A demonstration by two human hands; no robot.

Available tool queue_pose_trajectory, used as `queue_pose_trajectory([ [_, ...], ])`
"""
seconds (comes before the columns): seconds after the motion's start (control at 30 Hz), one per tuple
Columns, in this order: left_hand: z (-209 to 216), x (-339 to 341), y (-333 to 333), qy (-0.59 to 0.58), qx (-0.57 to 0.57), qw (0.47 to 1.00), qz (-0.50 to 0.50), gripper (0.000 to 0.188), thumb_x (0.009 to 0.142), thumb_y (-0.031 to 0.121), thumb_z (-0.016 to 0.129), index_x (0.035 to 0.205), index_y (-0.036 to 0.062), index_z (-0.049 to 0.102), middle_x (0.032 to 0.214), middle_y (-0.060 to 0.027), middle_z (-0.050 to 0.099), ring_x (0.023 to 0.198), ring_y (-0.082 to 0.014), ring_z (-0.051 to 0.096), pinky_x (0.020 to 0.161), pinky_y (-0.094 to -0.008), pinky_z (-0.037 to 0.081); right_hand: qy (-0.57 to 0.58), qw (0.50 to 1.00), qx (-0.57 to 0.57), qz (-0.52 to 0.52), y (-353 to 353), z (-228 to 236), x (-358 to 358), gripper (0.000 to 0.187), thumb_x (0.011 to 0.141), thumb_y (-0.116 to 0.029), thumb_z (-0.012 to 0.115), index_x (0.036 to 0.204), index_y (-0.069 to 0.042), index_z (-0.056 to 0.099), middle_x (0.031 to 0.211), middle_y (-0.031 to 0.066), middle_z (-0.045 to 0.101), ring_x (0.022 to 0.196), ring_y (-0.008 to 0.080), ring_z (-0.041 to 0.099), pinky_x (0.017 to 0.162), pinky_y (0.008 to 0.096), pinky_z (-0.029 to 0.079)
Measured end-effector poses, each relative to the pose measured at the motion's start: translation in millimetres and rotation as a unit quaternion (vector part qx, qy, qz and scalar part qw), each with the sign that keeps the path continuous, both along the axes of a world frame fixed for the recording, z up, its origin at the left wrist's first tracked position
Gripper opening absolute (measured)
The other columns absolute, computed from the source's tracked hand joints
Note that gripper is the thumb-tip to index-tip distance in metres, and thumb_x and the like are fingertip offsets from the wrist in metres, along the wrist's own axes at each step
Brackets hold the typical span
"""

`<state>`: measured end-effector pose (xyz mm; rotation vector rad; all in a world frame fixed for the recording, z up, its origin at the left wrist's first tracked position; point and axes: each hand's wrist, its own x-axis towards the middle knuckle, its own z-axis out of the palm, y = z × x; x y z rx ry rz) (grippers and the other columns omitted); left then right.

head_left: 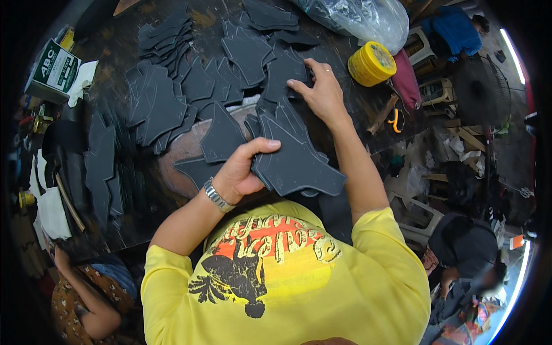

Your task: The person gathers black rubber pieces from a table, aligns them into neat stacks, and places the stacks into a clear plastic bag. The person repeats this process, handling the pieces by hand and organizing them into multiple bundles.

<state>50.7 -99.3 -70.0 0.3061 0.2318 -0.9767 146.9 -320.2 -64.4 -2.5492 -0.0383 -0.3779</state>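
Observation:
My left hand (pixel 244 167), with a metal watch on its wrist, is closed round the edge of a small stack of flat dark grey cut pieces (pixel 299 164). Its thumb lies on top, and the stack is tilted close to my shirt. My right hand (pixel 322 89) is stretched farther out, thumb and fingers apart, at the edge of a pile of similar pieces (pixel 282 72). Its far fingertips are partly hidden, so firm contact is unclear. Between the hands and the left side lie more loose pieces (pixel 221 135), some over a brown rounded board (pixel 184 149).
More stacked pieces (pixel 152 103) spread over the dark table (pixel 152 210). A yellow tub (pixel 372 64), clear plastic bag (pixel 368 23), and orange-handled tool (pixel 395 121) are on the right. A green-white can (pixel 53 70) stands far left. Other people sit nearby; a fan (pixel 480 89) is at right.

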Motion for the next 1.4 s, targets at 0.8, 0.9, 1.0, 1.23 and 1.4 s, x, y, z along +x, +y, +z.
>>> queue_pose_trajectory([
  [0.8, 2, -7, 5, 0.011, -0.026, 0.999, -0.026, 0.043, 0.090, 0.010, 0.063, 0.129, -0.0071, 0.058, 0.121, -0.0217, 0.069, 0.107, -0.0303, 0.071, 0.095, -0.0421, 0.059, 0.139, 0.899, -0.331, 0.251, -20, 38, 187, 0.071, 0.084, 0.001, 0.055, 0.152, -0.017, 0.043, 0.152, 0.0075, 0.049, 0.142, 0.0258, 0.046, 0.109, 0.0536, 0.039],
  [0.9, 5, -7, 5, 0.013, -0.012, 0.999, -0.030, 0.043, 0.090, 0.009, 0.063, 0.130, -0.0057, 0.058, 0.121, -0.0212, 0.069, 0.107, -0.0300, 0.071, 0.095, -0.0426, 0.059, 0.110, 0.910, -0.321, 0.240, -18, 31, 191, 0.066, 0.083, 0.001, 0.056, 0.147, -0.015, 0.049, 0.144, 0.0091, 0.055, 0.134, 0.0270, 0.053, 0.106, 0.0538, 0.041],
  [1.0, 8, -7, 4, 0.010, 0.002, 1.000, -0.029, 0.043, 0.090, 0.009, 0.063, 0.131, -0.0049, 0.058, 0.121, -0.0211, 0.069, 0.108, -0.0297, 0.071, 0.095, -0.0428, 0.059, 0.039, 0.921, -0.327, 0.205, -19, 15, 193, 0.060, 0.083, 0.001, 0.056, 0.141, -0.013, 0.055, 0.135, 0.0097, 0.059, 0.122, 0.0288, 0.060, 0.100, 0.0515, 0.045],
  [1.23, 6, -8, 5, 0.004, 0.018, 0.999, -0.037, 0.042, 0.090, 0.010, 0.063, 0.129, -0.0045, 0.059, 0.121, -0.0197, 0.069, 0.108, -0.0288, 0.071, 0.095, -0.0424, 0.059, -0.133, 0.948, -0.234, 0.168, -19, -15, 197, 0.040, 0.085, -0.005, 0.059, 0.125, -0.011, 0.065, 0.107, 0.0086, 0.071, 0.104, 0.0308, 0.067, 0.086, 0.0471, 0.048],
  [1.4, 6, -8, 4, -0.005, 0.025, 0.999, -0.027, 0.041, 0.090, 0.010, 0.064, 0.127, -0.0047, 0.061, 0.119, -0.0195, 0.070, 0.105, -0.0289, 0.072, 0.093, -0.0422, 0.060, -0.219, 0.958, -0.141, 0.117, -13, -10, 168, 0.037, 0.086, -0.005, 0.060, 0.122, -0.011, 0.065, 0.108, 0.0106, 0.072, 0.104, 0.0317, 0.067, 0.085, 0.0445, 0.049],
])
